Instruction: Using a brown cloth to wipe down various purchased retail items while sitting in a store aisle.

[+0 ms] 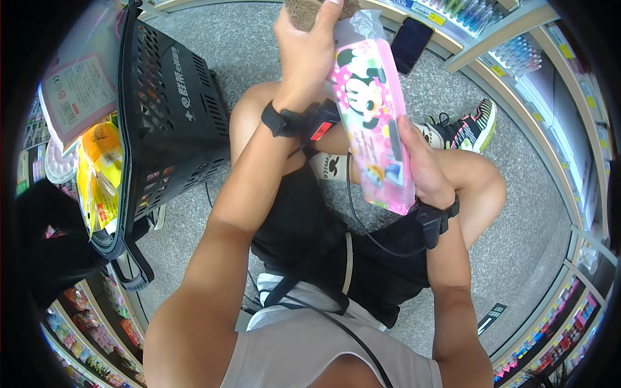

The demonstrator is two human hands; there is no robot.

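My right hand (pixel 424 161) is wrapped around the lower right edge of a long pink pencil case (pixel 375 123). The case has rounded corners and a cartoon mouse print. Clear plastic wrap (pixel 367 26) sticks up crumpled at its far end. Farther up and to the left, my left hand (pixel 304 55) grips a brown fuzzy item (pixel 317 13), thumb across its front. The picture's top edge cuts that item off, so its kind is unclear. Both things are held up above my crossed legs. A black strap with a small device circles each wrist.
On my left stands a black shopping basket (pixel 174 116) with yellow packages (pixel 100 174) and a pink packaged item (pixel 79 90). A dark phone (pixel 413 45) lies on the grey floor beyond the case. Shelves of pens (pixel 517 55) curve along the right. A black cable (pixel 362 223) hangs across my lap.
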